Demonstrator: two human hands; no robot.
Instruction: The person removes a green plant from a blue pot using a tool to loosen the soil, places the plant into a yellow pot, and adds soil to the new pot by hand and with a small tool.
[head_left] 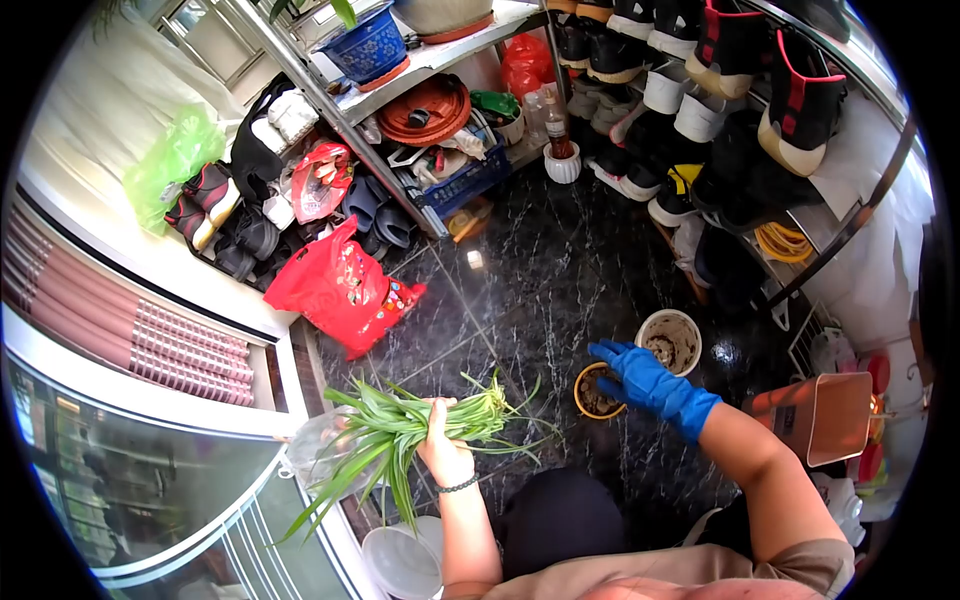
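Observation:
My left hand (446, 455), bare with a dark bead bracelet, is closed around a bunch of long-leaved green plants (385, 425). Their leaves hang to the left and their pale root ends point right. My right hand (645, 380) wears a blue rubber glove. It is over the right side of a small yellow-rimmed pot (583, 404) with dark soil in it, fingers stretched out and apart; whether they touch the rim I cannot tell. Just beyond the glove stands a white pot (672, 316) with soil inside.
A red plastic bag (345, 285) lies on the black marble floor (480, 330), near piled shoes. A metal shelf (440, 65) with pots stands ahead, a shoe rack (840, 255) to the right. By my left forearm is a translucent bucket (400, 560); an orange-brown bin (835, 420) is at right.

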